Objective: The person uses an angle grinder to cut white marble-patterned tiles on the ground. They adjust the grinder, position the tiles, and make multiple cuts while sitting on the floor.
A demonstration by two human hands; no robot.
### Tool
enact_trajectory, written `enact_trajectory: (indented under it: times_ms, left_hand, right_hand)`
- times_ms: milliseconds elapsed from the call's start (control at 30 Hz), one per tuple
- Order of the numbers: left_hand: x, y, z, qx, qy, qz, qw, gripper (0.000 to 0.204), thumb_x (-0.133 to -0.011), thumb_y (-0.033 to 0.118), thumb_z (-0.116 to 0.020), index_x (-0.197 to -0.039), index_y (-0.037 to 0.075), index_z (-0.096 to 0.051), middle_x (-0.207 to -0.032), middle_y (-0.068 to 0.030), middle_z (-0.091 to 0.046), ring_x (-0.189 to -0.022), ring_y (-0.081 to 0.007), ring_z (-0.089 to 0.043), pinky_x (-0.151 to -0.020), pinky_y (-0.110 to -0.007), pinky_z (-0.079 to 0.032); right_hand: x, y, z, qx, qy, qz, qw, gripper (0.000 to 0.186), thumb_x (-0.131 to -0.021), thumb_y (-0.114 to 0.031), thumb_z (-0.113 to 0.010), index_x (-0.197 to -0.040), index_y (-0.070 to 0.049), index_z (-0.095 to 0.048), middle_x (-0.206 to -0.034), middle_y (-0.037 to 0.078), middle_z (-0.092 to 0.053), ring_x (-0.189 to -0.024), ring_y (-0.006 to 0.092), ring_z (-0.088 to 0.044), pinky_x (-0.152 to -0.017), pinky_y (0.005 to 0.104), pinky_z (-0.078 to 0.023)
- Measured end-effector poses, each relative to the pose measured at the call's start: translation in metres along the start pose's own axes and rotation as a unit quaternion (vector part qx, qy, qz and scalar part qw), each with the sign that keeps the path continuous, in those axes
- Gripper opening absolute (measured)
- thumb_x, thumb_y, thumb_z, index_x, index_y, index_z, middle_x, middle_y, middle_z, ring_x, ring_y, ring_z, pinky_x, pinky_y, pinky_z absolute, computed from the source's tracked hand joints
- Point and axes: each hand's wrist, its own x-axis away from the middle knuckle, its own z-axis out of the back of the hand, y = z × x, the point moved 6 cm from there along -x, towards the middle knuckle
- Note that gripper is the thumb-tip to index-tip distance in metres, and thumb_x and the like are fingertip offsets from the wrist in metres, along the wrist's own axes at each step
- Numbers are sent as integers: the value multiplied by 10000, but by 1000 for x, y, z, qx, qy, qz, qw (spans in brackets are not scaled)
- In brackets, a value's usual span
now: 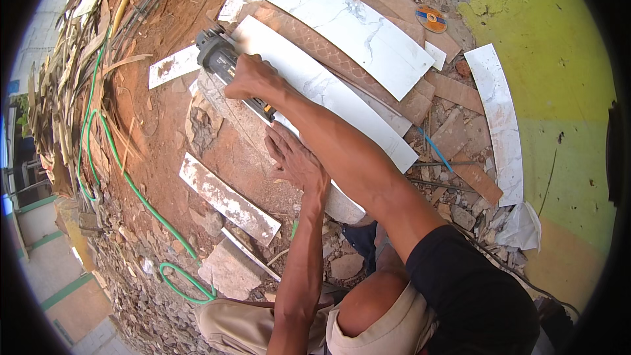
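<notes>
My right hand (pixel 253 75) is closed round a dark power cutting tool (pixel 223 59), whose front end lies on a long white tile strip (pixel 342 108), with a blurred dusty patch beside it. Just below the tool, my left hand (pixel 296 158) rests with fingers spread at the strip's lower edge, on or against the pale slab (pixel 230 112) beneath; the exact contact is partly hidden by my right forearm. A wider marbled white tile (pixel 348 26) lies beyond the strip, over brownish tile pieces (pixel 424 102).
An orange disc (pixel 430 18) lies at the back right. Narrow tile offcuts (pixel 493 125) lie right and lower left. A green hose (pixel 144 204) runs along the left, beside piled broken wood (pixel 56 138). A yellow-green painted surface (pixel 539 79) borders the right. Rubble surrounds my knees.
</notes>
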Motion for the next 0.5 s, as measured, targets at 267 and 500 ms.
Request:
enact_trajectory:
  times_ms: [267, 500]
  left_hand:
    - [0, -5, -4, 9, 49, -32, 998, 650, -1065, 388, -335, -1609, 57, -210, -1678, -144, -202, -1518, -337, -197, -1123, -617, -180]
    - [0, -4, -5, -17, 18, -2, 1000, 650, -1060, 384, -348, -1605, 52, -223, -1676, -142, -209, -1515, -332, -205, -1123, -595, -190]
  right_hand:
    - [8, -2, 4, -9, -25, 2, 1000, 400, -625, -80, -593, -965, 117, -668, -1052, 344, -677, -1042, 442, -692, -903, 460, -568]
    - [9, -1, 4, -10, -28, -4, 1000, 411, -625, -81, -597, -973, 125, -667, -1069, 354, -670, -1051, 454, -686, -911, 465, -565]
